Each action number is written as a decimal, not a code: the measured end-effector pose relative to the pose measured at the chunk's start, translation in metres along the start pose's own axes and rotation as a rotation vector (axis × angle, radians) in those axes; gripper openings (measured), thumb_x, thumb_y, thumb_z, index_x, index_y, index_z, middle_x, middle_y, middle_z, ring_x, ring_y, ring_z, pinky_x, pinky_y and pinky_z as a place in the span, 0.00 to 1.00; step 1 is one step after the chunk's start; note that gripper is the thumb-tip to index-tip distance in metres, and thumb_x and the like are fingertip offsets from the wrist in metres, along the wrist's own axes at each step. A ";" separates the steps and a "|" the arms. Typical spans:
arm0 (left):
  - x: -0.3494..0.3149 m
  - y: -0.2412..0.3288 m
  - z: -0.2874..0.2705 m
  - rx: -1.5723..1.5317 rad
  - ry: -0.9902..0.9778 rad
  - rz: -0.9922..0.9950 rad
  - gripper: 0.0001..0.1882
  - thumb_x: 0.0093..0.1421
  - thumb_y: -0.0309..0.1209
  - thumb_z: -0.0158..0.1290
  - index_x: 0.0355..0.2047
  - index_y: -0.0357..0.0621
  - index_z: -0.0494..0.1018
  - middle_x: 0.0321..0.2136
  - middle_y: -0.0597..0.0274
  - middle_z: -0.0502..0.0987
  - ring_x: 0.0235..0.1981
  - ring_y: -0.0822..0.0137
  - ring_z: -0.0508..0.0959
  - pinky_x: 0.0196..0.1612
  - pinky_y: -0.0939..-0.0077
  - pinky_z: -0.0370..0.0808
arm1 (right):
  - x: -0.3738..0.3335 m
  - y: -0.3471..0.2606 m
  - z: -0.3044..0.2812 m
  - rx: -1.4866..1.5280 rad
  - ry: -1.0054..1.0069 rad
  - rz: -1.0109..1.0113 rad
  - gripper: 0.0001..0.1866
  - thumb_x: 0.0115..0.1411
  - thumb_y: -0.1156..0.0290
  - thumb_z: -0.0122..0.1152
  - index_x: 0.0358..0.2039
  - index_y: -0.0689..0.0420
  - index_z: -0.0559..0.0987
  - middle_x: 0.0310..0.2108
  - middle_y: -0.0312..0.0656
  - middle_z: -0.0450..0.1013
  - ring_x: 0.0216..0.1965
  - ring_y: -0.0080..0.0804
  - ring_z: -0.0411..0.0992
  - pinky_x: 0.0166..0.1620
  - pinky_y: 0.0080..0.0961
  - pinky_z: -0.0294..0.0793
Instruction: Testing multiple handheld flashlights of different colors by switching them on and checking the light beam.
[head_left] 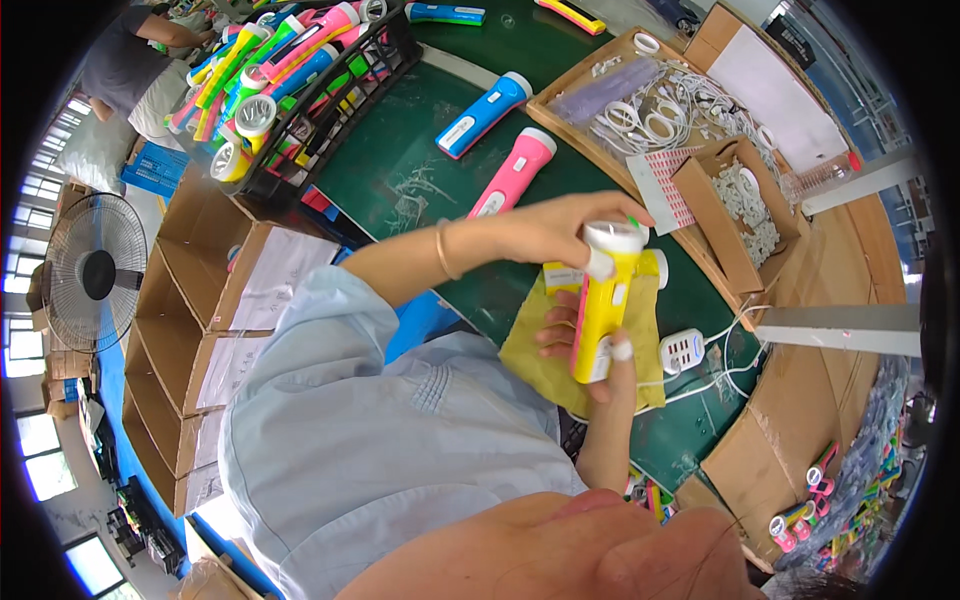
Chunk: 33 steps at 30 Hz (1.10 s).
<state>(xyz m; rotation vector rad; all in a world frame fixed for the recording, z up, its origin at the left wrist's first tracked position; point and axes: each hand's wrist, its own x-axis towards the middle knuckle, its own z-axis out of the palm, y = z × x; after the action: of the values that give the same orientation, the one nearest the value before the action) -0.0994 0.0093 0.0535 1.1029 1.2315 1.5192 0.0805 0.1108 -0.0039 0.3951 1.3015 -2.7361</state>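
Closest in, a pair of bare hands is gripping a yellow torch [615,300] between them, holding it above the desk [375,180] with its pale round head toward the far side. The left hand [550,228] is reaching in from the side, palm down, curling its fingers over the head end and pressing its thumb just below. The right hand [618,378] is supporting the lower end from beneath, its fingers wrapping behind the body and its thumb pressing on the near face. Both thumbs are wearing white covers, and a bracelet [442,250] is circling the left wrist.

Beneath the torch, an olive-yellow cloth [640,320] is lying on the green desk, and another yellow torch [655,268] is showing partly behind the held one. A white multi-port block [682,351] is sitting just beside the cloth, to its right.

Farther out, a pink torch [515,172] and a blue torch [485,115] are lying near each other. To their right, a wooden tray [580,142] is holding tangled white cables [665,125]; to their left, a black crate [318,135] is brimming with colourful torches [275,70]. Beyond the crate, a co-worker [130,60] is standing.
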 end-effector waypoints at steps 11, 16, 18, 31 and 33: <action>-0.033 -0.069 0.080 -0.384 0.138 -0.063 0.27 0.56 0.43 0.50 0.51 0.41 0.59 0.40 0.57 0.71 0.42 0.68 0.72 0.42 0.75 0.70 | -0.039 0.051 0.021 -0.848 0.350 -0.601 0.23 0.59 0.61 0.51 0.47 0.66 0.63 0.36 0.45 0.69 0.36 0.30 0.69 0.38 0.22 0.67; -0.015 -0.054 0.079 -0.592 0.231 -0.243 0.18 0.55 0.37 0.52 0.42 0.44 0.61 0.28 0.62 0.70 0.28 0.69 0.74 0.30 0.74 0.75 | -0.053 0.048 -0.009 -0.585 0.541 -0.433 0.15 0.62 0.68 0.44 0.47 0.63 0.68 0.35 0.40 0.69 0.30 0.20 0.67 0.30 0.15 0.66; -0.011 -0.049 0.078 -0.689 0.169 -0.266 0.18 0.56 0.36 0.52 0.42 0.44 0.61 0.28 0.62 0.70 0.27 0.69 0.74 0.29 0.74 0.75 | -0.051 0.059 -0.017 -0.502 0.665 -0.412 0.11 0.60 0.75 0.45 0.42 0.62 0.71 0.28 0.36 0.69 0.23 0.16 0.64 0.24 0.13 0.63; 0.005 -0.051 0.079 -0.777 0.198 -0.405 0.18 0.61 0.44 0.41 0.41 0.42 0.64 0.29 0.57 0.74 0.19 0.66 0.74 0.22 0.74 0.74 | -0.050 0.070 -0.022 -0.703 0.633 -0.452 0.07 0.57 0.78 0.49 0.36 0.62 0.73 0.24 0.36 0.69 0.21 0.17 0.63 0.25 0.14 0.63; 0.005 -0.054 0.082 -0.748 0.236 -0.378 0.17 0.60 0.42 0.43 0.41 0.42 0.64 0.28 0.57 0.74 0.19 0.66 0.74 0.22 0.73 0.74 | -0.049 0.072 -0.024 -0.724 0.655 -0.468 0.07 0.57 0.78 0.50 0.36 0.62 0.73 0.24 0.36 0.69 0.22 0.18 0.63 0.25 0.15 0.63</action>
<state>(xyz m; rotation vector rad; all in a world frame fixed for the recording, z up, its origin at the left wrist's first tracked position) -0.0164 0.0396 0.0105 0.1948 0.8269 1.6248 0.1461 0.0823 -0.0595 1.0552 2.6950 -2.2214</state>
